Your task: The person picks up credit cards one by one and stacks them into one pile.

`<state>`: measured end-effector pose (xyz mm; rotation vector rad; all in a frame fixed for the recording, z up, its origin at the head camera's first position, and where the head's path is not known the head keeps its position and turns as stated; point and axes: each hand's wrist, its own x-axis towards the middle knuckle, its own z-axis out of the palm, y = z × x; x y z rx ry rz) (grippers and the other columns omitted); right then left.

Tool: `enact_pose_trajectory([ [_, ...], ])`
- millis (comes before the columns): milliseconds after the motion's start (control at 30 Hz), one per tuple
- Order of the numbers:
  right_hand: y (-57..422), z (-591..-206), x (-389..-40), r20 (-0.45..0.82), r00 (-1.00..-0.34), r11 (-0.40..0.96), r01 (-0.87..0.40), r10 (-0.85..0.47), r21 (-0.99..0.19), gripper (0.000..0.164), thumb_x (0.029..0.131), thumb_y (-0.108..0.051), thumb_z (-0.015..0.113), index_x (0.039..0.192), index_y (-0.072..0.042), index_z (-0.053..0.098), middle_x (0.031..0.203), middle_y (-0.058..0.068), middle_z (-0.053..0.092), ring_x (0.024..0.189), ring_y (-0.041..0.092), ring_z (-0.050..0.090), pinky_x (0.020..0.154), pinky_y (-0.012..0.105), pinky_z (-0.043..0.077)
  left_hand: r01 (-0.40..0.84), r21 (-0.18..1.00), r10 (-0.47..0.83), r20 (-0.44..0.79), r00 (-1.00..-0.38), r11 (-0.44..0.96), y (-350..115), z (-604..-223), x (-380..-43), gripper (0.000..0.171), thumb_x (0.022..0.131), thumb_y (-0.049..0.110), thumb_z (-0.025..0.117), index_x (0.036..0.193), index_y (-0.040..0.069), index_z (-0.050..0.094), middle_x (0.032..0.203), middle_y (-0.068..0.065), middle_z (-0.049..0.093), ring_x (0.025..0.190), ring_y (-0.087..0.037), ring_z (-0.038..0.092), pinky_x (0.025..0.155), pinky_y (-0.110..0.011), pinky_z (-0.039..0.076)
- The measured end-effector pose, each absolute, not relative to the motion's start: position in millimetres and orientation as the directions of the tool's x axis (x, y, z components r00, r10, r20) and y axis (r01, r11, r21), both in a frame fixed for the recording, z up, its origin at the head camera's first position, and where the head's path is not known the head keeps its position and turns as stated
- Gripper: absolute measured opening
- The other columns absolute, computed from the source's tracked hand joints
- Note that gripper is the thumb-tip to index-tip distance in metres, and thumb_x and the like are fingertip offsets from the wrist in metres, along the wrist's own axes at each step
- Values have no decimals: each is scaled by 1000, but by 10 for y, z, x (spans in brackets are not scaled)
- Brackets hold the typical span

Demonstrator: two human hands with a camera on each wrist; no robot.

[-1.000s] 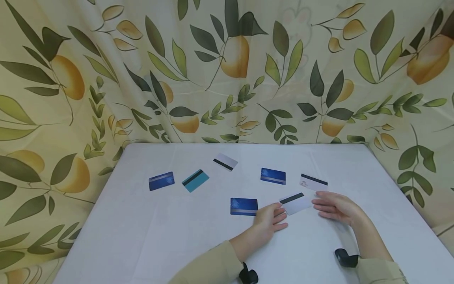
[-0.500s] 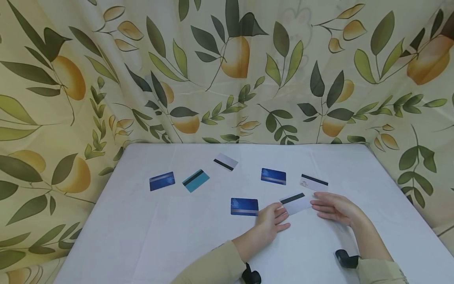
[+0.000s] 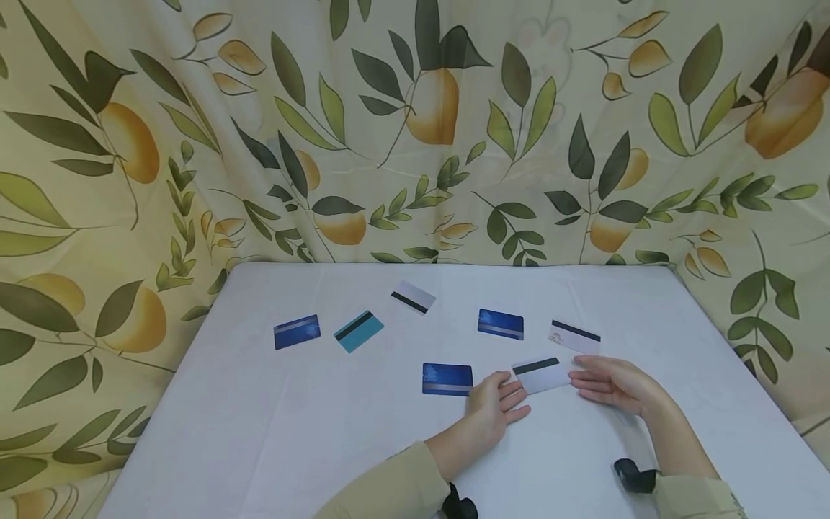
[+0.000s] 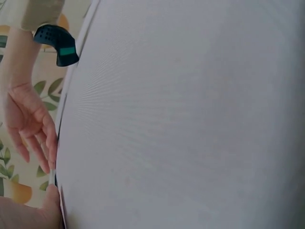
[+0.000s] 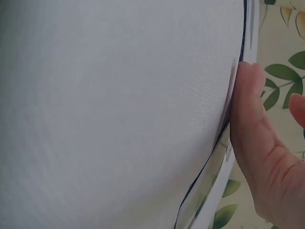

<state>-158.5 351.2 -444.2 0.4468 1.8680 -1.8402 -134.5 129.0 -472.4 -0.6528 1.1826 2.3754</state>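
- 2 hands are at work, with the near white card [image 3: 540, 376] between them.
- Left hand [image 3: 489, 411]: its fingers are extended and released, not clenched, with fingertips at the card's left end.
- Right hand [image 3: 612, 383]: its fingers are straight, lightly together and ungrasping, with tips at the card's right end; the right wrist view also shows them straight.
- The near white card has 1 dark stripe along its top; how firmly it meets the fingers, I cannot tell.
- 1 near blue card [image 3: 447, 379] lies to the left, its right end just beside the left hand.
- 2 more blue: the middle blue card [image 3: 501, 324], beyond the near white card, and the left blue card [image 3: 297, 331], well apart.
- 2 more white: the right white card [image 3: 575, 335], near the right fingertips, and the far white card [image 3: 413, 297].
- 1 teal card [image 3: 359, 331] lies between the left blue card and the far white card.
- Total: 7 cards, 3 blue, 3 white, 1 teal.
- 1 white table [image 3: 259, 432] stands before 1 leaf-and-fruit curtain [image 3: 486, 166].
- 2 beige sleeves [image 3: 389, 486] and 2 black wrist devices [image 3: 634, 476] show.
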Motion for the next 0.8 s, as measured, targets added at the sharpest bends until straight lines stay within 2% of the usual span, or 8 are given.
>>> enact_pose_trajectory([
  [167,3509,-4442,-1568,-543,-830,17,545,-127,-838,42,93,-21,53,126,5,47,94,10,67,87,19,67,80,33,54,-543,633,140,-571,-809,-552,1284,-4701,-1346,34,88,14,51,115,-7,52,104,-22,63,99,-35,61,80,-51,51],
  [367,3499,-4423,-1573,-546,-822,14,551,-163,-834,41,95,-21,46,124,8,49,95,7,67,88,18,66,81,32,54,-562,642,154,-577,-802,-522,1255,-4667,-1363,36,88,16,51,116,-6,52,102,-19,64,99,-33,61,82,-51,51],
  [567,3490,-4415,-1579,-554,-814,38,557,-175,-830,35,96,-21,45,115,5,58,95,5,67,87,17,65,79,30,54,-618,625,199,-608,-768,-476,1229,-4637,-1418,34,86,15,48,110,-9,55,105,-21,62,101,-34,59,87,-55,46],
  [800,3480,-4404,-1580,-560,-808,66,558,-183,-827,31,96,-23,47,106,0,64,93,2,67,82,13,65,76,25,55,-680,598,269,-634,-725,-424,1179,-4581,-1473,41,89,16,45,114,-15,51,106,-25,59,105,-38,56,93,-55,42],
])
